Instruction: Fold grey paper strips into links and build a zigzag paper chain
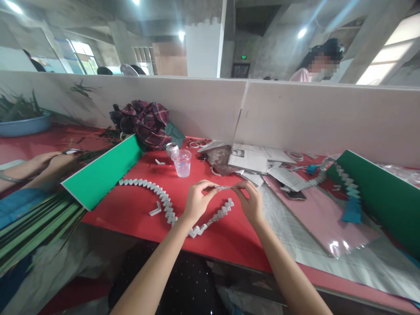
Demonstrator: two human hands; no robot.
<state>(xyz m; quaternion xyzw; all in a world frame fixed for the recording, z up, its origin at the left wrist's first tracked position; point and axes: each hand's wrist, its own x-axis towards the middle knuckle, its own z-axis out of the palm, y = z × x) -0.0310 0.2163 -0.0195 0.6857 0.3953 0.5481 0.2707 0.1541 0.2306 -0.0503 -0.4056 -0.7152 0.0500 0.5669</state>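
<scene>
While a thin paper strip (pixel 225 187) is pinched flat between left hand (pixel 197 202) and right hand (pixel 251 203), just above the folded chain (pixel 164 202), folding seems underway, and a firm crease is called for.

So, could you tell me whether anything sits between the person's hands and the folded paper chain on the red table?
Nothing visible does. The left hand and right hand pinch a thin paper strip just above the folded paper chain; the plastic cup stands farther back.
</scene>
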